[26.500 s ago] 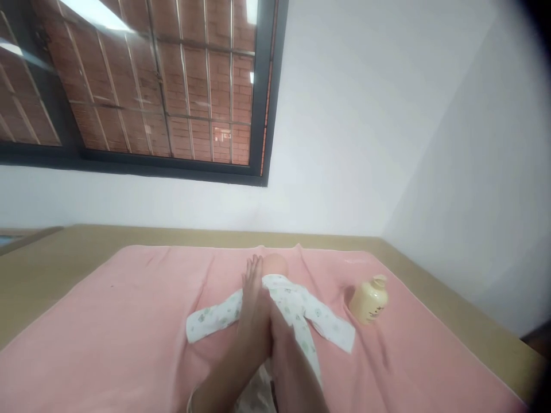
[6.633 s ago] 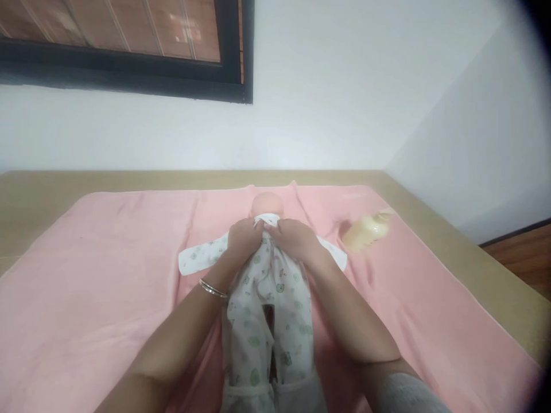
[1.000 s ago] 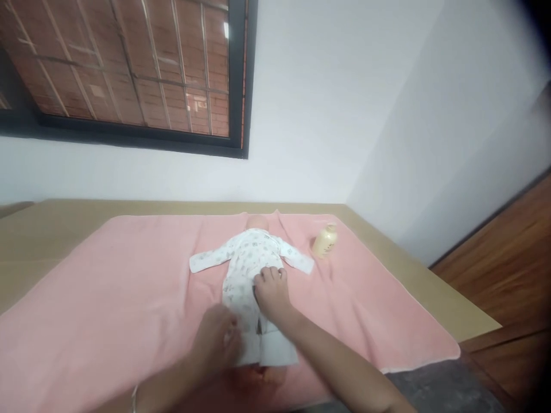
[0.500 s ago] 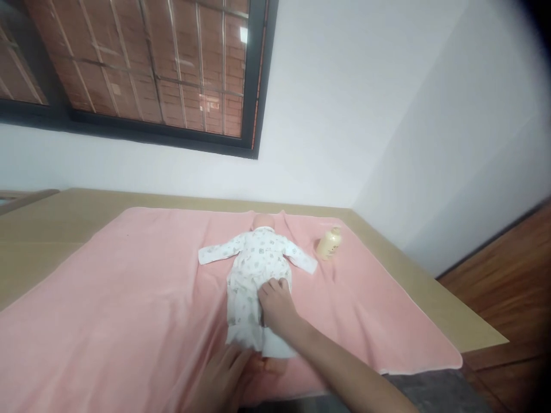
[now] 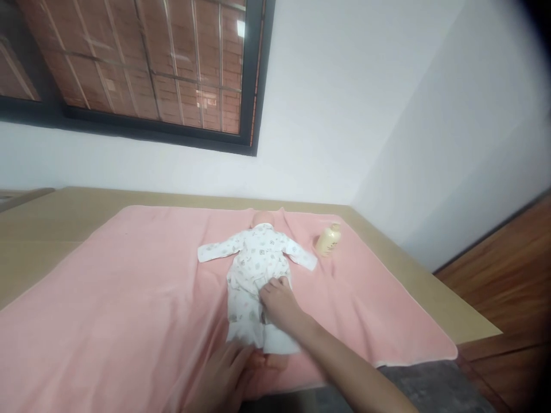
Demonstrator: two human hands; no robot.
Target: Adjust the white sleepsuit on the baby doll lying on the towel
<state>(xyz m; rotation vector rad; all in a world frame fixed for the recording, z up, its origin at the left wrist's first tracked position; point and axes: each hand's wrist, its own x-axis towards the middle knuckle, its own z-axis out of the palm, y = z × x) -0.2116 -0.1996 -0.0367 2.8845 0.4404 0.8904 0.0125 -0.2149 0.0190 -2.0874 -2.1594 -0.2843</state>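
Note:
A baby doll (image 5: 257,252) in a white printed romper lies on its back on a pink towel (image 5: 129,287), head toward the wall. My right hand (image 5: 279,299) rests on the doll's lap, fingers curled and pressed on the romper cloth. My left hand (image 5: 227,373) is low at the near edge, by the doll's bare foot (image 5: 275,361) and the trouser cuff; its fingers lie fairly flat against the foot. The romper sleeves are spread to both sides.
A cream-yellow lotion bottle (image 5: 327,240) stands on the towel right of the doll. The towel covers a tan table (image 5: 430,287) set in a corner of white walls. A dark-framed window (image 5: 142,74) is above left. Wooden floor (image 5: 508,269) shows at right.
My left hand slid down from the romper's leg to the doll's foot at the near edge. My right hand stayed on the doll's lap. The view shifted slightly.

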